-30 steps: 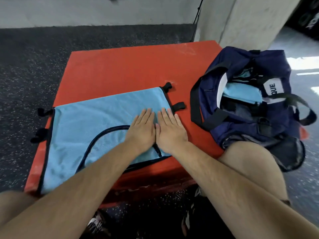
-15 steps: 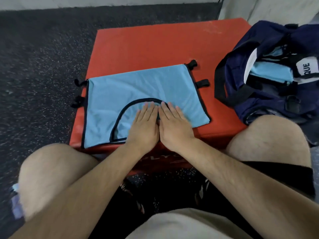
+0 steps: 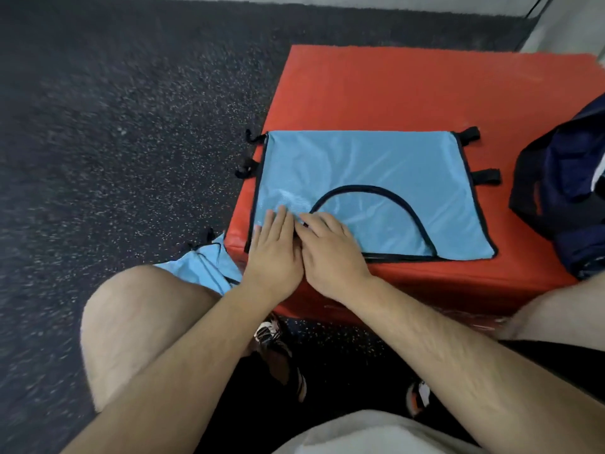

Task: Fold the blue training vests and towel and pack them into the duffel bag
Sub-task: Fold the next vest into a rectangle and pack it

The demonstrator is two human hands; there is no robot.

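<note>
A light blue training vest (image 3: 370, 178) with black trim lies folded flat on the orange padded box (image 3: 409, 90). My left hand (image 3: 273, 253) and my right hand (image 3: 330, 253) lie side by side, palms down, on the vest's near left corner, fingers straight. The navy duffel bag (image 3: 569, 191) stands at the box's right edge, mostly cut off by the frame. A second blue vest (image 3: 203, 263) lies crumpled on the floor beside my left knee.
Dark speckled rubber flooring (image 3: 114, 142) surrounds the box. My knees and shoes sit close to the box's front face. A pale wall (image 3: 563, 31) rises at the far right corner.
Both hands slid together to the left across the vest, from its right part to its near left corner. The camera turned left, and the vest on the floor came into view.
</note>
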